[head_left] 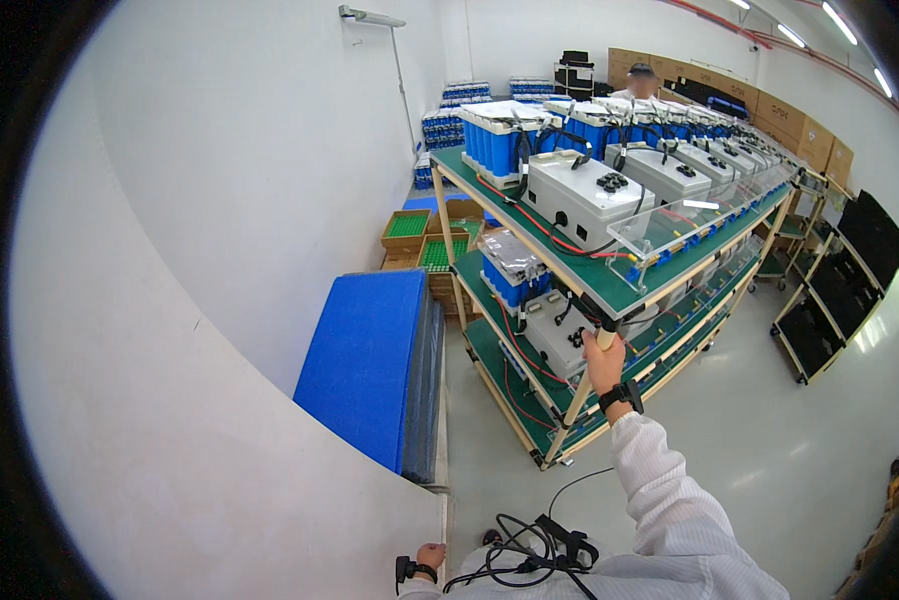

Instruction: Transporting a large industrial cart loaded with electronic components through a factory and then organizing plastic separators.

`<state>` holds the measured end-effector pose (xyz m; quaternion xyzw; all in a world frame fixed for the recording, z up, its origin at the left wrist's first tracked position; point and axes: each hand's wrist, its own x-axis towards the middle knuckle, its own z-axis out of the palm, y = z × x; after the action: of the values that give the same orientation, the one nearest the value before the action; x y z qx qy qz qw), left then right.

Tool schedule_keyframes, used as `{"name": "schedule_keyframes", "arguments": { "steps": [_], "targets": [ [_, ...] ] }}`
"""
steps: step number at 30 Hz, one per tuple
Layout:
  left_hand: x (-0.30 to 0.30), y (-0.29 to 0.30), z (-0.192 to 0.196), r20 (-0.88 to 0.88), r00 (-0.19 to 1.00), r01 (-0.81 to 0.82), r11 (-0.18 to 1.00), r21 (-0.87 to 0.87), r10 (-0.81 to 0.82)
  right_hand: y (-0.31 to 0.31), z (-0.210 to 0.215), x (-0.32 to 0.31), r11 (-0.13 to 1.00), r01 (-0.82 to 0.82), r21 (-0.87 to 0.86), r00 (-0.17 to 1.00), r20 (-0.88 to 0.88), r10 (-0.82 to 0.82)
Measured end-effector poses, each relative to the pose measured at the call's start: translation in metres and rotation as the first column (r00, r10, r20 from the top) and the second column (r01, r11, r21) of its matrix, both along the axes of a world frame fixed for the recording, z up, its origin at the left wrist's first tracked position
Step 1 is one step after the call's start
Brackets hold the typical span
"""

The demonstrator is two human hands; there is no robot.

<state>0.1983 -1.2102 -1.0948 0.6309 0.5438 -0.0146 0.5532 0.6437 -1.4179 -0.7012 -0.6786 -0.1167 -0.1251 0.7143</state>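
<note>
My right hand [603, 362] reaches forward in a white sleeve with a black wrist device and grips the near corner post [581, 392] of a wheeled three-tier rack [609, 292] with green shelf mats. The rack carries blue battery packs [501, 138], white boxes [579, 190] with black knobs, red and black cables, and a clear plastic cover [704, 212]. My left hand [429, 556] hangs low at the bottom edge, close to my body, with a black wrist strap; its fingers look curled with nothing seen in them.
A stack of blue panels [374, 362] leans against the white wall at the left. Crates of green cells [421, 240] sit on the floor behind. A person [641, 82] stands at the rack's far end. Black angled racks [831, 300] stand at the right. Black cables [529, 552] hang at my chest.
</note>
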Motion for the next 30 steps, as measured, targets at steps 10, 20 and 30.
{"name": "schedule_keyframes", "arguments": {
  "steps": [10,20,30],
  "targets": [
    [0.009,-0.004,-0.007,-0.046,0.998,0.036,0.999,0.017,-0.035,-0.006,-0.004,0.005,0.999,0.036,-0.005,0.999,0.016,-0.036],
    [0.004,0.002,-0.026,-0.038,0.997,0.074,0.995,0.068,-0.071,-0.003,-0.007,0.005,0.999,0.030,0.013,0.999,0.035,-0.030],
    [0.007,0.000,-0.014,-0.049,0.997,0.068,0.996,0.049,-0.066,-0.002,-0.014,0.010,0.999,0.039,0.015,0.999,0.026,-0.040]
  ]
}}
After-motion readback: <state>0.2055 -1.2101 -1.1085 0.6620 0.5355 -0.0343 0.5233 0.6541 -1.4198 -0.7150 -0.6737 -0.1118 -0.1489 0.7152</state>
